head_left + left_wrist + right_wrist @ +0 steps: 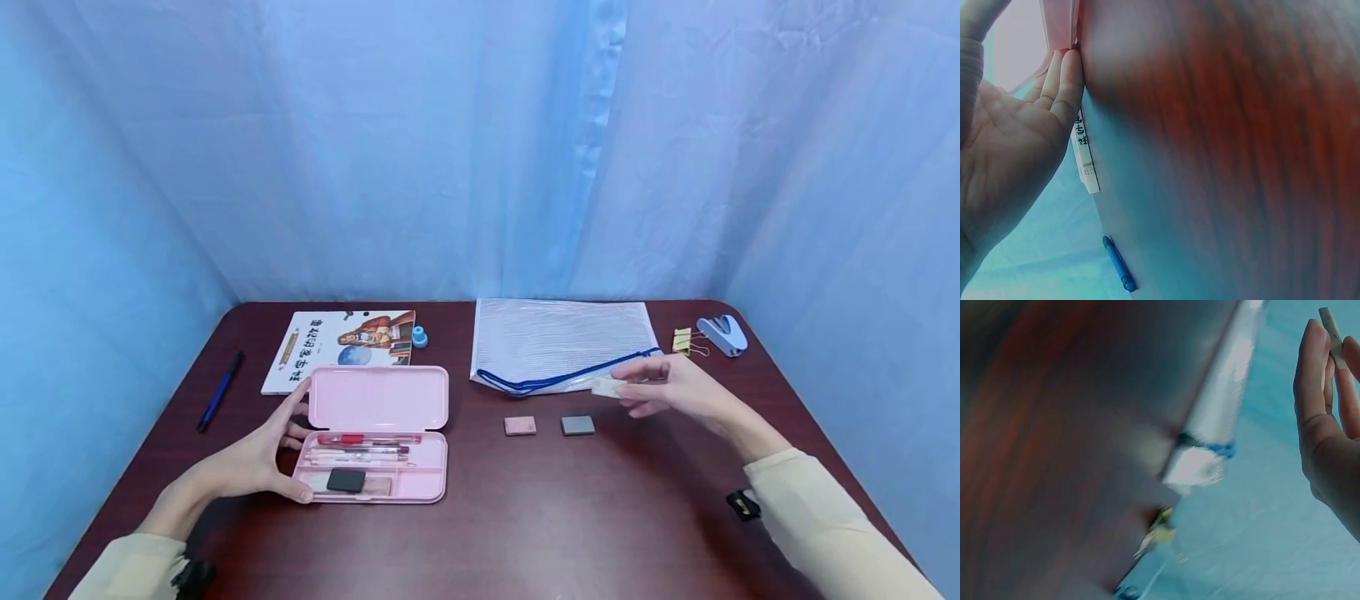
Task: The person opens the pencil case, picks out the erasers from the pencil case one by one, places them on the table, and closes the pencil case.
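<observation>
A pink pencil case [420,482] lies open on the table, its lid tilted back. My left hand [258,454] spans its left side, thumb at the front corner and fingers against the lid's edge; in the left wrist view those fingers look straight. Several pens [360,450] lie in the case's long compartment. A black flat block [346,480] rests over paler blocks in a front compartment. My right hand [686,390] pinches a small pale flat block [606,387] between thumb and fingers, above the table. Left of it lie a grey block [577,426] and a pink block [521,426].
Behind lie a white mesh pouch [555,342] with a blue cord and an illustrated book [300,342]. A small blue object [419,337] sits beside the book. A blue pen [221,392] lies left. At right are a yellow binder clip [682,340] and a pale blue device [722,335].
</observation>
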The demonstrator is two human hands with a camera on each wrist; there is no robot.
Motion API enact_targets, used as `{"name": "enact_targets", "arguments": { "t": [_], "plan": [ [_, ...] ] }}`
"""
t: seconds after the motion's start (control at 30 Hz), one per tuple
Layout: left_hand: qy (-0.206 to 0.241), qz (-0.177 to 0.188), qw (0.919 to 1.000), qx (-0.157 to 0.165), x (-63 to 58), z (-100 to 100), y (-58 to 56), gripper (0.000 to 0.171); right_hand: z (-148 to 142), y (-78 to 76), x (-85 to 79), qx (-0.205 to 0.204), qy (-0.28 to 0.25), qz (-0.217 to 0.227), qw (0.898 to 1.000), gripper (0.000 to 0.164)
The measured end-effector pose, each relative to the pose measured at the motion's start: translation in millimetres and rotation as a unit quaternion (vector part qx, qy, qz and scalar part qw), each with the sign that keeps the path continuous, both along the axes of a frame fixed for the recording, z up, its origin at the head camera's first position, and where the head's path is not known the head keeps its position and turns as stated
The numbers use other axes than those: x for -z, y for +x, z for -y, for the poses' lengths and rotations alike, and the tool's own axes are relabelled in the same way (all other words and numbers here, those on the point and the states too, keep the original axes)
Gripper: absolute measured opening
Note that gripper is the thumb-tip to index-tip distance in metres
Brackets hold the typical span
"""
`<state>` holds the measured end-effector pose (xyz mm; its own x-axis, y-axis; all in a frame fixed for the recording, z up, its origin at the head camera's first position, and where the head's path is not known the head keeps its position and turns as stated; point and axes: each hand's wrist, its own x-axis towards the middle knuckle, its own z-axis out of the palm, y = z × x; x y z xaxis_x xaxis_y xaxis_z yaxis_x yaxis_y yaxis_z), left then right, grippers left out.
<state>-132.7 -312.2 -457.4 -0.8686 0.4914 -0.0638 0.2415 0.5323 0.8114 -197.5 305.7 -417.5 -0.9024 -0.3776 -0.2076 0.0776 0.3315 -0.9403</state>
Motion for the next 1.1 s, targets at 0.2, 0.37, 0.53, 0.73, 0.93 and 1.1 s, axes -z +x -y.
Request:
{"name": "enact_targets", "arguments": {
  "t": [0.2, 0.37, 0.53, 0.73, 0.93, 1.1],
  "plan": [
    [-0.004, 0.006, 1.0, -0.005, 2.2, 0.0, -0.7, 0.141, -27.0, -4.1, 19.6, -0.003, 0.012, 0.03, 0.999, 0.045],
    [-0.008, 0.003, 0.9999, -0.005, 2.9, 0.5, -0.8, 0.141, -38.8, -3.7, 27.8, -0.023, 0.035, 0.042, 0.998, 0.042],
    [-0.006, 0.001, 1.0, -0.005, 2.8, 0.2, -1.4, 0.141, -44.6, -3.5, 31.7, -0.038, 0.058, 0.048, 0.996, 0.039],
    [0.001, 0.001, 1.0, -0.002, 1.9, 0.4, -1.8, 0.141, -44.3, -3.9, 34.5, -0.043, 0.098, 0.037, 0.994, 0.04],
    [-0.003, -0.001, 1.0, -0.005, 1.2, 1.5, -0.2, 0.141, -42.6, -5.6, 33.4, -0.036, 0.145, 0.005, 0.989, 0.039],
    [0.0, 0.002, 1.0, -0.002, 1.9, 0.9, 0.5, 0.141, -43.3, -0.4, 31.9, -0.021, 0.156, -0.001, 0.987, 0.038]
  ]
}}
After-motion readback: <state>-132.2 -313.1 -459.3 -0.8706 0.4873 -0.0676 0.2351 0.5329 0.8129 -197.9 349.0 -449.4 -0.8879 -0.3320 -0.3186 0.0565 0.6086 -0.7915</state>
